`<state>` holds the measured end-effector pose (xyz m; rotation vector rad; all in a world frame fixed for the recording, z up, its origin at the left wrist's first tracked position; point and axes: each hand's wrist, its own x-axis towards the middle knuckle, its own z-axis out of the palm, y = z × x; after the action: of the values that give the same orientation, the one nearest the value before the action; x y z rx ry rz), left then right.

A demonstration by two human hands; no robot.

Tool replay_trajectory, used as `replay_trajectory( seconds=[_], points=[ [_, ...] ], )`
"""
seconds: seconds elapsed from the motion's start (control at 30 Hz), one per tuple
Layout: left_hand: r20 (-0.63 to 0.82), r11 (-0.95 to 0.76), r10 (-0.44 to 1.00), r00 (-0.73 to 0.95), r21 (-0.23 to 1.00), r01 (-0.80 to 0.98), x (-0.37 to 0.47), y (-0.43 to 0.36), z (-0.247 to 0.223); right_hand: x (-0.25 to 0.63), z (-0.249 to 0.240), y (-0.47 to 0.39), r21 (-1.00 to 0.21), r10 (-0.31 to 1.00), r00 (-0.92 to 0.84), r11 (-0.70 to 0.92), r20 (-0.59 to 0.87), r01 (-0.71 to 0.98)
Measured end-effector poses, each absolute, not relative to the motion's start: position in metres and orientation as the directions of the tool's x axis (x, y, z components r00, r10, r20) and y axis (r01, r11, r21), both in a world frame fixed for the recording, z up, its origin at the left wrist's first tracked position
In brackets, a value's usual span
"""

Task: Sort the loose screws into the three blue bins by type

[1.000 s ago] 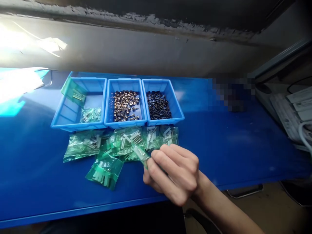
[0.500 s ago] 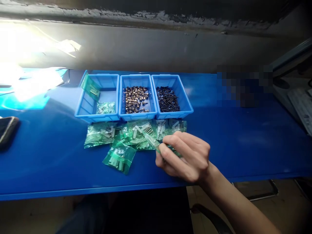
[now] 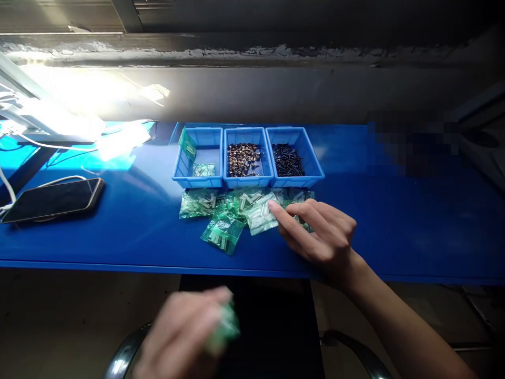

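At the bottom, my left hand (image 3: 181, 334) is blurred by motion, its fingers closed on a crumpled green plastic bag (image 3: 226, 327) below the table edge. Over the table, my right hand (image 3: 315, 229) has its index finger stretched out, the tip touching a small clear-green bag of parts (image 3: 261, 216). The thumb is hidden. That bag lies on a row of similar green bags holding pale plugs and screws. One green bag of white plugs (image 3: 223, 231) lies nearer the front edge. Another bag (image 3: 198, 202) is at the left end.
Behind the bags stand three blue bins: the left bin (image 3: 209, 182) holds green bags, the middle one brassy screws (image 3: 242, 158), the right one black screws (image 3: 289, 159). A phone (image 3: 53, 200) with a cable lies at left, near a bright lamp. A chair armrest (image 3: 126, 350) is below.
My right hand has laid its bag flat on the pile and its index finger has straightened. My left hand has come into view with a green bag. The view has shifted left.
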<state>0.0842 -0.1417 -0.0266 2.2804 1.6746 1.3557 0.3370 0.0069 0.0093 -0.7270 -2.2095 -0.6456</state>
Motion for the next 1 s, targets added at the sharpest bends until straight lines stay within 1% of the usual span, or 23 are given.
replay_trajectory(
  seconds=[0.07,0.1,0.17,0.27,0.37,0.43,0.47,0.57,0.63,0.7,0.77,0.83,0.93,1.0],
  points=[
    [0.757,-0.355,0.633,-0.162,0.470,0.808,0.061,-0.097,-0.014,0.335,0.011,0.011,0.264,0.277,-0.582,0.690,0.764,0.674],
    [0.787,-0.353,0.599,-0.144,0.422,0.835,0.052,-0.077,-0.009,0.332,0.013,0.013,0.290,0.260,-0.581,0.669,0.771,0.684],
    [0.758,-0.428,0.652,-0.022,0.393,0.814,0.041,-0.045,-0.003,0.324,0.017,0.020,0.347,0.234,-0.590,0.622,0.773,0.701],
    [0.668,-0.502,0.730,0.146,0.378,0.778,0.039,-0.029,-0.005,0.306,0.026,0.029,0.413,0.241,-0.652,0.607,0.719,0.679],
    [0.616,-0.490,0.770,0.166,0.404,0.773,0.043,-0.039,-0.009,0.293,0.034,0.034,0.432,0.304,-0.719,0.632,0.625,0.643],
    [0.607,-0.508,0.770,0.200,0.392,0.767,0.045,-0.047,-0.009,0.294,0.036,0.034,0.406,0.324,-0.700,0.631,0.636,0.661],
    [0.594,-0.533,0.765,0.249,0.366,0.763,0.046,-0.049,-0.009,0.297,0.036,0.034,0.384,0.328,-0.676,0.626,0.660,0.679],
    [0.546,-0.588,0.738,0.396,0.234,0.774,0.051,-0.052,-0.008,0.311,0.032,0.034,0.332,0.327,-0.586,0.580,0.741,0.744],
    [0.527,-0.580,0.739,0.420,0.179,0.795,0.055,-0.051,-0.009,0.321,0.027,0.035,0.341,0.340,-0.591,0.568,0.732,0.749],
    [0.519,-0.566,0.751,0.407,0.189,0.803,0.056,-0.049,-0.010,0.329,0.022,0.033,0.353,0.379,-0.640,0.596,0.668,0.722],
    [0.522,-0.571,0.758,0.391,0.239,0.786,0.054,-0.046,-0.008,0.337,0.019,0.026,0.342,0.440,-0.683,0.630,0.583,0.698],
    [0.562,-0.585,0.744,0.362,0.285,0.759,0.049,-0.041,-0.001,0.346,0.015,0.013,0.317,0.503,-0.689,0.636,0.521,0.704],
    [0.651,-0.576,0.703,0.287,0.284,0.766,0.040,-0.023,0.022,0.361,0.010,-0.011,0.251,0.567,-0.654,0.628,0.501,0.737],
    [0.650,-0.517,0.724,0.232,0.288,0.806,0.034,-0.001,0.042,0.368,0.007,-0.026,0.199,0.587,-0.625,0.627,0.514,0.753]
  ],
)
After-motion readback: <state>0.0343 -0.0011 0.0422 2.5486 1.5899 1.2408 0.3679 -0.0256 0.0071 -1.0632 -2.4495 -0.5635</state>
